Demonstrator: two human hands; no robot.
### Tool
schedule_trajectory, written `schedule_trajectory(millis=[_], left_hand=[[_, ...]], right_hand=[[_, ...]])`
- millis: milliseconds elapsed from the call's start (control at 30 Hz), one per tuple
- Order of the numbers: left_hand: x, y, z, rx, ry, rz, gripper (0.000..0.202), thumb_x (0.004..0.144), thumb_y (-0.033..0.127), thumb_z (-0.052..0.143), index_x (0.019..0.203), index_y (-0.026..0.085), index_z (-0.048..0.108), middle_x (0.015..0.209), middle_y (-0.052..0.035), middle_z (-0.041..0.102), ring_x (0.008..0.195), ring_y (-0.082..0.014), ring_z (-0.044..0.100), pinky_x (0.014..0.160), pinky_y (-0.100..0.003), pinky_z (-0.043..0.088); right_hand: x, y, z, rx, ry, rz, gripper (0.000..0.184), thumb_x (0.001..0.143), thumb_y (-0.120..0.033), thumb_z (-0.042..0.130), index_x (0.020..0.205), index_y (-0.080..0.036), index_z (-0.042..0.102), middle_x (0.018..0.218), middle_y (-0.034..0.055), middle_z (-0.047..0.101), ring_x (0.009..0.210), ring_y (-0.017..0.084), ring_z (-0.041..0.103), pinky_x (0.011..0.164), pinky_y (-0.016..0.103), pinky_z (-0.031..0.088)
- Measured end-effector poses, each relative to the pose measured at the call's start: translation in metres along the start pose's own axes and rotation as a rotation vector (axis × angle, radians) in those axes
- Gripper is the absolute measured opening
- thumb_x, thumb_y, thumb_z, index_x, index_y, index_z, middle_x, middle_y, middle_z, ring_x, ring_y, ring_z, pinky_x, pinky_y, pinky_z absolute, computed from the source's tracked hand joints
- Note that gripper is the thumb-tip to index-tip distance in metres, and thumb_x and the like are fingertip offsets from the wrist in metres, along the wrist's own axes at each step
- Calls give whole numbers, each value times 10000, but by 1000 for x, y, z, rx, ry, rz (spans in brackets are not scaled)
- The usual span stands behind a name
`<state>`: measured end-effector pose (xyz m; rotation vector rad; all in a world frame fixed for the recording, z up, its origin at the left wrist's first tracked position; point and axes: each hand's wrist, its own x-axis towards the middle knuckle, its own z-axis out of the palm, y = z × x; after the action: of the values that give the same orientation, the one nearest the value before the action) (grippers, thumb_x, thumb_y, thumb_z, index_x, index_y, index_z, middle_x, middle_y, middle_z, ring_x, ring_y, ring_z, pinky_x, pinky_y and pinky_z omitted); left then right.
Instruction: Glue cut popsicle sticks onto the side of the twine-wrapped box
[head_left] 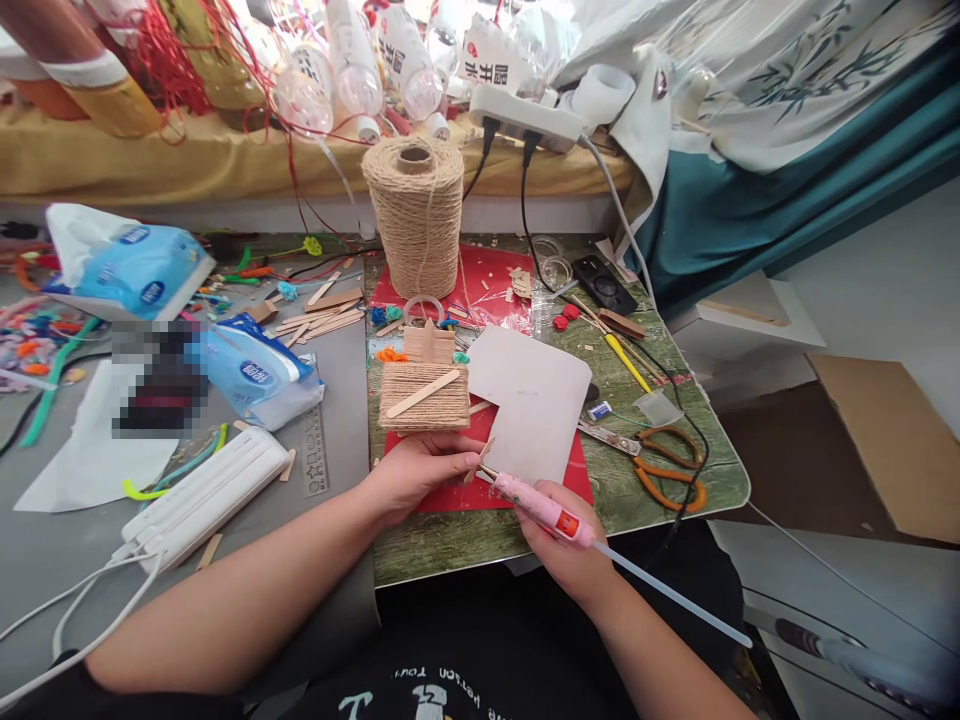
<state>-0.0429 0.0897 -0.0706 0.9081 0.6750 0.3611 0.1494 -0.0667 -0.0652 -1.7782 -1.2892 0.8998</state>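
Note:
My right hand (566, 540) is closed around a pink hot glue gun (544, 508), a long clear glue stick (675, 595) trailing from its rear. Between the fingertips of my left hand (431, 468) is a short wooden craft stick (487, 452), with the gun's nozzle at or very near it; contact cannot be made out. Just beyond my left hand sits a small twine-wrapped piece (424, 405) with a craft stick (424, 393) lying slantwise on it. White card (536, 405) lies on a red sheet (581, 478) beside it.
A large twine spool (415, 220) stands at the back. To the right lie orange-handled scissors (667, 465), a yellow-handled tool (628, 362) and a black cable. Tissue packs (259, 370), a white power strip (202, 495) and loose craft sticks (319, 322) are on the left.

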Motion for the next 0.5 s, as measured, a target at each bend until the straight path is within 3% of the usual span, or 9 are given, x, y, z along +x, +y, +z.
schedule_trajectory(millis=[500], left_hand=[[0,2,2,-54,32,-8,315,803,333,858,1057,156,806,888,-71,760,786,-155,638,797,-323,497]], right_hand=[[0,-2,1,-68,-31,-49,224,914,-286,652,722,-227,554,656,-16,565,589,147,538,557,263,410]])
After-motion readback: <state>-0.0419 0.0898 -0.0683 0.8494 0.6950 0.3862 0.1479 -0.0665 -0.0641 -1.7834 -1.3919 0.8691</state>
